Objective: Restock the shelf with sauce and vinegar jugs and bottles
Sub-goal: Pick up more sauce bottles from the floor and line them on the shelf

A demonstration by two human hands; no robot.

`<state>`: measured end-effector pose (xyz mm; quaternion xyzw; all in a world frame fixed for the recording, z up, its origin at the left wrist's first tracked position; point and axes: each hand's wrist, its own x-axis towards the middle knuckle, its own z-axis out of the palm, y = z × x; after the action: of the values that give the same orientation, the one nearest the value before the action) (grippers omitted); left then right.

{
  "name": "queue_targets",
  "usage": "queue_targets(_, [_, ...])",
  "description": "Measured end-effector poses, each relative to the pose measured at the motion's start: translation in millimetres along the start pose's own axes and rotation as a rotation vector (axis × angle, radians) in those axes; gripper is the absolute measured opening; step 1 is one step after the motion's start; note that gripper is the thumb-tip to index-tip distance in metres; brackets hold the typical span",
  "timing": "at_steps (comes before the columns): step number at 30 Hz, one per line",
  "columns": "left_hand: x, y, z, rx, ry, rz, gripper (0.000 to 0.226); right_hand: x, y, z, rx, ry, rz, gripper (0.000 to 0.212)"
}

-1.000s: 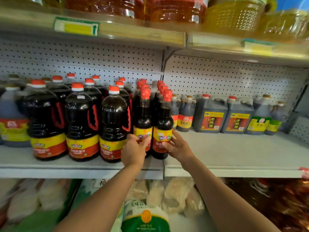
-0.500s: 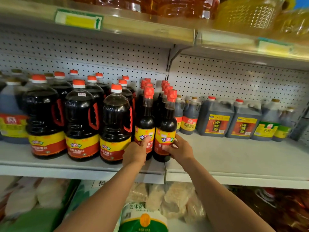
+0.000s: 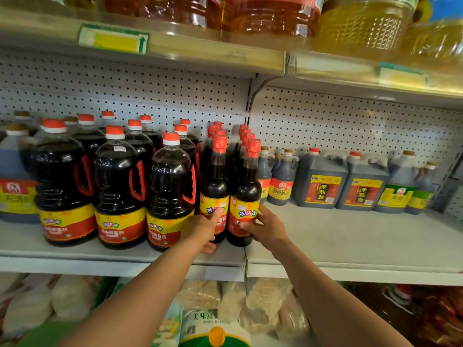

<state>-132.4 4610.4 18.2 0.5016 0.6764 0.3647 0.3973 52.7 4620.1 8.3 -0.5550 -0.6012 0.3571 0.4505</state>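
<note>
Dark sauce bottle (image 3: 243,196) gripped by right hand (image 3: 266,227), left hand (image 3: 204,227) fingers pressing neighbouring bottle (image 3: 215,194)

Grey shelf (image 3: 350,241): sauce jugs (image 3: 120,196), slim bottles (image 3: 244,196), vinegar jugs (image 3: 323,184).

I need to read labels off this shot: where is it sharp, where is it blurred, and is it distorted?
Head view: sharpest mid-frame, on the front slim bottles at the hands; the upper shelf and oil jugs are blurred, as is the bagged stock below; wide-angle distortion bends the shelf edges towards the corners; glare spots dot the big jugs.
</note>
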Motion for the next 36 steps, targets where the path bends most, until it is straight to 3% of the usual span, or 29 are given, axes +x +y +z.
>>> queue_targets(3, [-6.7, 34.4, -24.5, 0.075, 0.221, 0.249, 0.062, 0.8, -18.1, -10.7, 0.082, -0.101, -0.084, 0.054])
queue_targets(6, [-11.8, 87.1, -49.5, -0.137, 0.376, 0.570, 0.050, 4.9, -56.7, -27.4, 0.172, -0.057, -0.132, 0.046])
queue_targets(9, [-1.7, 134.4, -64.5, -0.183, 0.393, 0.677, 0.045, 29.7, -93.0, -42.7, 0.159, -0.027, -0.084, 0.096])
queue_targets(13, [41.6, 178.1, -83.0, -0.071, 0.256, 0.437, 0.075, 63.1, -137.7, -50.6, 0.224, -0.087, -0.081, 0.098])
queue_targets(16, [69.0, 196.5, -90.5, 0.014, 0.115, 0.234, 0.084, 90.4, -151.1, -46.9, 0.240, -0.096, -0.086, 0.103])
queue_targets(22, [111.0, 229.7, -82.2, 0.026, -0.066, 0.148, 0.079, 144.0, -139.3, -38.7, 0.362, -0.109, -0.034, 0.101])
queue_targets(28, [146.2, 235.0, -70.0, -0.021, 0.011, 0.083, 0.071, 170.6, -127.3, -27.8, 0.458, -0.184, 0.114, 0.087])
queue_targets(32, [152.0, 227.3, -65.6, -0.133, 0.009, 0.001, 0.050, 175.5, -126.8, -29.2, 0.328, -0.116, 0.155, 0.083])
queue_targets(36, [157.6, 224.9, -72.2, -0.206, -0.125, -0.038, 0.051, 179.2, -136.8, -34.0, 0.246, -0.100, 0.145, 0.084])
